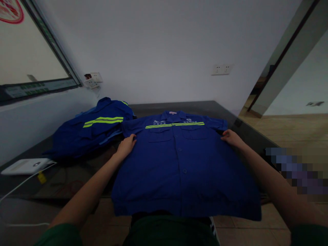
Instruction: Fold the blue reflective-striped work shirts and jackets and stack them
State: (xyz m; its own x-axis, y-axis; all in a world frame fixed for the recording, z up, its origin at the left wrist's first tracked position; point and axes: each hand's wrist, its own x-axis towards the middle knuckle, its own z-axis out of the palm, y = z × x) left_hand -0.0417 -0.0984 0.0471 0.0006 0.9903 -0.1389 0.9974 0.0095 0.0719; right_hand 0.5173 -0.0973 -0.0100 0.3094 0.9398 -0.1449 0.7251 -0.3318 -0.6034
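A blue short-sleeved work shirt (164, 160) lies spread front up, buttoned, with its collar at the far end. A yellow-green reflective stripe crosses its chest above two flap pockets. Its hem hangs over the table's near edge, close to my body. My left hand (127, 143) pinches the shirt's left side edge just below the sleeve. On the opposite side, my right hand (232, 137) has its fingers closed on the edge under the other sleeve. Parts of the fingertips are hidden at the fabric.
More blue clothing with reflective stripes (84, 136) is heaped on the dark table (202, 106) at left. Beside it are a white device (27, 166) and a white cable (19, 186). A wall with sockets (221, 69) stands behind; a window is at upper left.
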